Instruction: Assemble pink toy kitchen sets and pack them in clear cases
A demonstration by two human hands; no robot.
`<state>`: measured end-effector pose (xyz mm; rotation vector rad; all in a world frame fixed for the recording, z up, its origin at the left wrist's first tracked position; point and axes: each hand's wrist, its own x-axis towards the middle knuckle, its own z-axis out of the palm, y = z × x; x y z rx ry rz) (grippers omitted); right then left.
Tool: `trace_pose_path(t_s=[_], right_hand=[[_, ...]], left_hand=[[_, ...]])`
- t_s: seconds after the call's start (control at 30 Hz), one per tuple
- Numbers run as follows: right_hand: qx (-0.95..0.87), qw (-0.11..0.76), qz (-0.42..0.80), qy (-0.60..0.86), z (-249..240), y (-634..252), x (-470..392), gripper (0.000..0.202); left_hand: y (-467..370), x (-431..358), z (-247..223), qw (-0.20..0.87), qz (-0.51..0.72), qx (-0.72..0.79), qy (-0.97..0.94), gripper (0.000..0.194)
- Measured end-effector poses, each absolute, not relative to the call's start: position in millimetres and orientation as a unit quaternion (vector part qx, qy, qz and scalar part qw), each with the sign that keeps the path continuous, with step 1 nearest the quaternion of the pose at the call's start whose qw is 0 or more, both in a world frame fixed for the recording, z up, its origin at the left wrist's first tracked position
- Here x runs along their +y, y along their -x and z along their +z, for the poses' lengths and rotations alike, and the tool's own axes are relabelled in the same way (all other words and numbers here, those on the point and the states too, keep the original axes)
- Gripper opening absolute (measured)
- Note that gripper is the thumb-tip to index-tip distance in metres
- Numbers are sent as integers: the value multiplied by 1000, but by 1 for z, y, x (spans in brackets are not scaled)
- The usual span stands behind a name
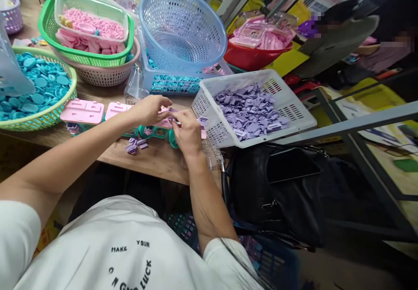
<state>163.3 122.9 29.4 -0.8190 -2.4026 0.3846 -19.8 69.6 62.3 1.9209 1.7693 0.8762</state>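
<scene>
My left hand (152, 109) and my right hand (188, 131) meet over a row of pink-and-teal plastic toy parts at the table's front. Between their fingertips is a small purple plastic piece (173, 110), partly hidden; the fingers of both hands are closed on it. Left of my hands, a pink-topped part (83, 111) rests on a teal base, with another pink top (116, 108) beside it. Teal rounded pieces (156, 132) show below my wrists. A few loose purple pieces (135, 145) lie on the wood just in front.
A white basket (215, 124) of purple pieces stands right of my hands. Behind are a blue round basket (183, 24) and a green basket (44, 24). A yellow-green basket (73, 89) of teal discs sits left. A black bag (251, 190) hangs by the table's right edge.
</scene>
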Motion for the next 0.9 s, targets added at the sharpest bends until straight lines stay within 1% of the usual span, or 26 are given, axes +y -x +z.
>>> trace_pose_path(t_s=[0.1,0.2,0.33,0.5,0.7,0.9], right_hand=[[-905,261,114,317,21,-152,157,23],[-914,248,114,301,15,-149,172,22],[-927,240,106,267,14,-150,172,23],[-937,232,24,260,14,-149,163,20],[-938,218,-28,267,14,-148,152,20],[-942,193,-42,273,17,-146,157,18]], left_hand=[[21,111,60,204,254,631,-704,28],[27,129,57,220,266,632,-693,28],[40,127,51,280,305,619,-667,40],[51,123,40,347,338,583,-652,38],[56,124,29,373,366,513,-681,33],[56,125,25,357,370,538,-668,34]])
